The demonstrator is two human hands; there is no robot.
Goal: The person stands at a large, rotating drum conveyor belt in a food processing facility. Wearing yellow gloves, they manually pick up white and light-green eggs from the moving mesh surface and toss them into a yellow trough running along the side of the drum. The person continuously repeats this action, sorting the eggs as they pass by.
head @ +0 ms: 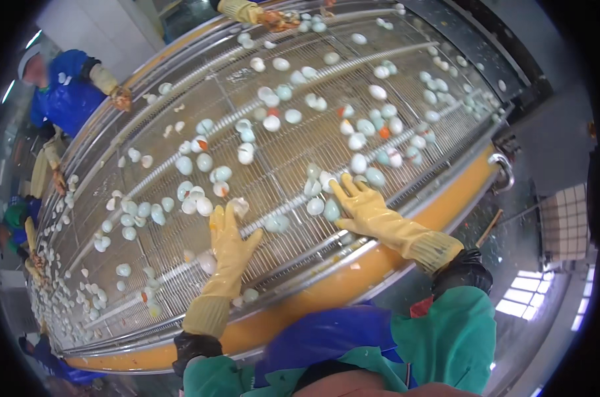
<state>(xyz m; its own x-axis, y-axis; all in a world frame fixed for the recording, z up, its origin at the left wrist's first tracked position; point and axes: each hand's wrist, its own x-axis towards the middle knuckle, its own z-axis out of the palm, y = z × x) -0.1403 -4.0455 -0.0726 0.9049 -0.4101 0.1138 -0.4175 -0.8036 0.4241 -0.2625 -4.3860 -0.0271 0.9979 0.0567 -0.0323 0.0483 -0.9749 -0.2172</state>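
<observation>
Pale blue and white eggshells, many of them cracked or broken, lie scattered over a metal-rod conveyor (pixel 300 159). My left hand (pixel 229 248), in a yellow rubber glove, is over the rods with its fingers apart. Its fingertips are beside a broken white shell (pixel 239 207), and a whitish shell (pixel 207 263) lies by its outer edge. Over the conveyor's near side, my right hand (pixel 367 206) wears a matching glove, fingers spread. A white shell (pixel 326 181) is at its index fingertip, and a bluish one (pixel 331 210) lies between thumb and fingers. No shell is seen gripped in either hand.
An orange conveyor side rail (pixel 300 305) runs between my body and the rods. Across the belt, a co-worker in a blue apron (pixel 64 101) reaches in. Other gloved hands work at the top (pixel 277 21) and far left. A curved metal handle (pixel 501 171) sticks out at right.
</observation>
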